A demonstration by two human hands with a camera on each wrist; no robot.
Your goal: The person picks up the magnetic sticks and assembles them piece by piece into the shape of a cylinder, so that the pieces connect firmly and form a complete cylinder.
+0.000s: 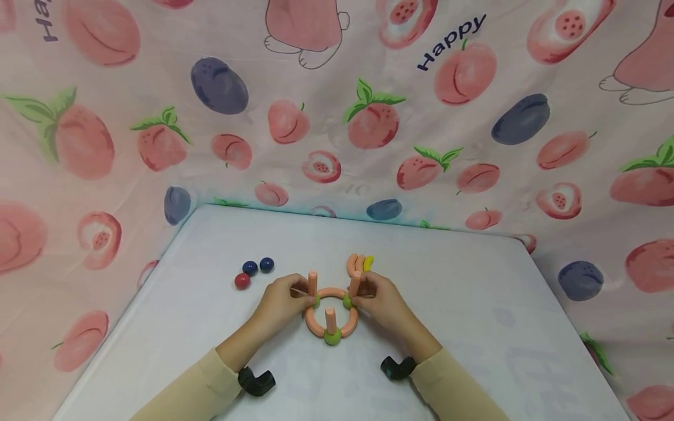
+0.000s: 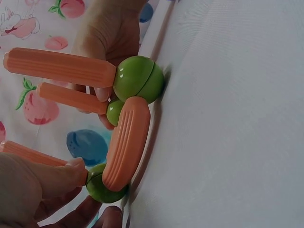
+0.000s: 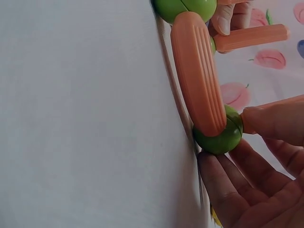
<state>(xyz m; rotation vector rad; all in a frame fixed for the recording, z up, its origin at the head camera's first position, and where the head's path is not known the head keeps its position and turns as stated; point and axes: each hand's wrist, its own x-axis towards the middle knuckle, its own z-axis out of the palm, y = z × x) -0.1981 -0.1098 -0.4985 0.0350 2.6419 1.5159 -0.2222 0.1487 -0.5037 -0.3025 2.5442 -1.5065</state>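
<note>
A toy ring of curved orange pieces point(image 1: 314, 323) joined by three green balls lies on the white table, with an orange stick standing up from each ball. My left hand point(image 1: 284, 299) grips the left ball and stick point(image 1: 313, 280); in the left wrist view the thumb lies on that stick and the fingers reach beneath the green ball point(image 2: 102, 187). On the other side, my right hand point(image 1: 387, 301) pinches the right stick point(image 1: 355, 283), its fingertips against the green ball point(image 3: 218, 141). The front stick point(image 1: 330, 320) stands untouched on its green ball point(image 1: 332, 337).
Two blue balls point(image 1: 250, 268) and a red ball point(image 1: 242, 281) sit left of the ring. Behind the right hand lie curved orange pieces point(image 1: 352, 264) and a yellow one point(image 1: 368, 262). Fruit-patterned cloth point(image 1: 326, 134) rises behind the table point(image 1: 463, 275).
</note>
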